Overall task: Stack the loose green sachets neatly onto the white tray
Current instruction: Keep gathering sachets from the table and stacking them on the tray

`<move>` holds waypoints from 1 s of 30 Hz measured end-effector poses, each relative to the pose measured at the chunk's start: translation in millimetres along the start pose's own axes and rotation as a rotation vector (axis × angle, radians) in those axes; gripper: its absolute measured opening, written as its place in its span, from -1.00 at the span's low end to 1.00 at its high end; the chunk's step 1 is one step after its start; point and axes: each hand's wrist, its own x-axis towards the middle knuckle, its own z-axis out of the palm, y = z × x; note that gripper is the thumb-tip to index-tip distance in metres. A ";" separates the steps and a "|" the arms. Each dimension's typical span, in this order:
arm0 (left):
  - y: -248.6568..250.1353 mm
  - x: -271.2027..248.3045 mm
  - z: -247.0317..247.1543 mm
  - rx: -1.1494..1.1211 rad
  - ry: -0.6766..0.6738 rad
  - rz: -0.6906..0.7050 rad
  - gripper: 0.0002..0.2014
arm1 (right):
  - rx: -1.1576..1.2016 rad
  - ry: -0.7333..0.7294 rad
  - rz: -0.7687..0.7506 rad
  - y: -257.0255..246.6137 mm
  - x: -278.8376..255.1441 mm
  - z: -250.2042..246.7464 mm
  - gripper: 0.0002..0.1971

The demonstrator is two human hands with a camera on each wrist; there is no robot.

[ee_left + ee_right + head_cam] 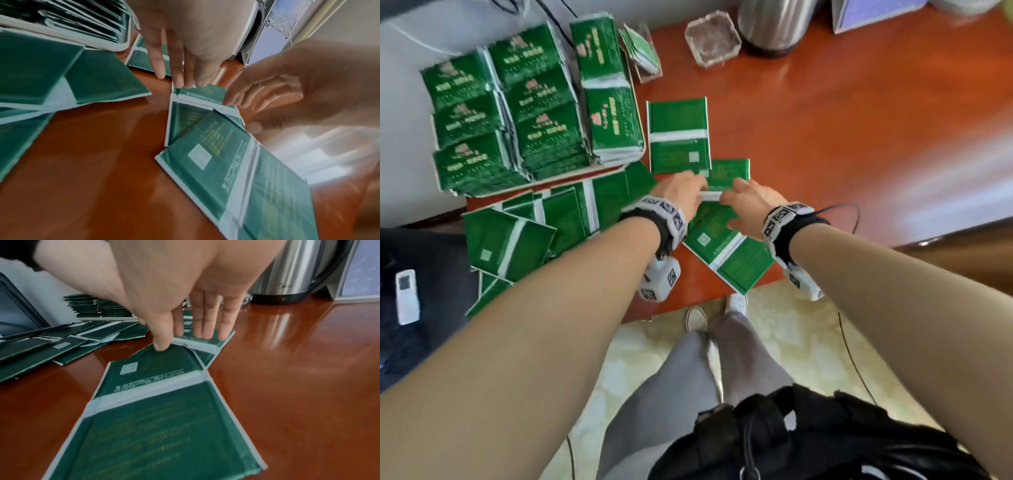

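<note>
Now I'm gathering: my left hand [681, 195] and right hand [748, 202], fingers straight, press one loose sachet [202, 344] on the surface [825, 137]; next, lift it toward the white tray [544, 181].

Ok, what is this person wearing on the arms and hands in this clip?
Both forearms are bare, no sleeves or gloves. The left hand and right hand each have a black wrist strap with white blocks bearing black square markers. A thin black cable loops from the right wrist unit.
</note>
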 end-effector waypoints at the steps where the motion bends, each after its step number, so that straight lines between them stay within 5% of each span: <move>1: 1.7 7.8 0.6 -0.010 0.005 -0.002 -0.78 | 0.011 -0.007 -0.008 0.6 3.5 4.2 -0.45; 13: 19.5 64.4 0.7 -0.017 -0.026 0.059 -0.38 | 0.133 0.014 0.011 10.5 33.0 23.3 -0.14; 19: 25.8 77.3 -7.3 0.089 -0.021 0.054 -0.42 | 0.194 0.015 0.030 12.6 40.1 25.8 -0.19; 27: 42.1 100.2 -25.0 0.325 -0.238 0.061 -0.56 | 0.211 -0.013 -0.029 21.2 38.2 22.4 -0.40; 30: 43.4 99.4 -24.3 0.409 -0.217 0.073 -0.63 | 0.203 0.026 -0.015 34.8 28.6 20.0 -0.50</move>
